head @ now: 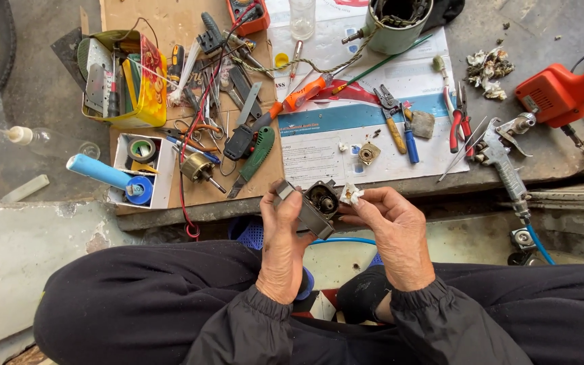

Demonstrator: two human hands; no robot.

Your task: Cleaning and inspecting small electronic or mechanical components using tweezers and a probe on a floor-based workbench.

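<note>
A grey motor housing (pixel 313 206) is gripped in the left hand (pixel 283 247), while a white rag scrap (pixel 351 195), pinched by right hand (pixel 393 233) fingers at its 3 o'clock, probably wipes it; steady pressure is needed.

Grey concrete ledge (pixel 549 165) with brown cardboard sheet (pixel 170 20) at 11 o'clock, white-and-blue printed sheet (pixel 346 128) at 12, orange power tool (pixel 559 91) at 2, metal spray gun (pixel 505 159) just below it, clear bottle (pixel 45 140) at 9.

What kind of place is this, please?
Probably an informal repair spot on the ground: pliers and screwdrivers lie on cardboard, beside an orange power tool, while the left hand holds a small motor housing.
</note>
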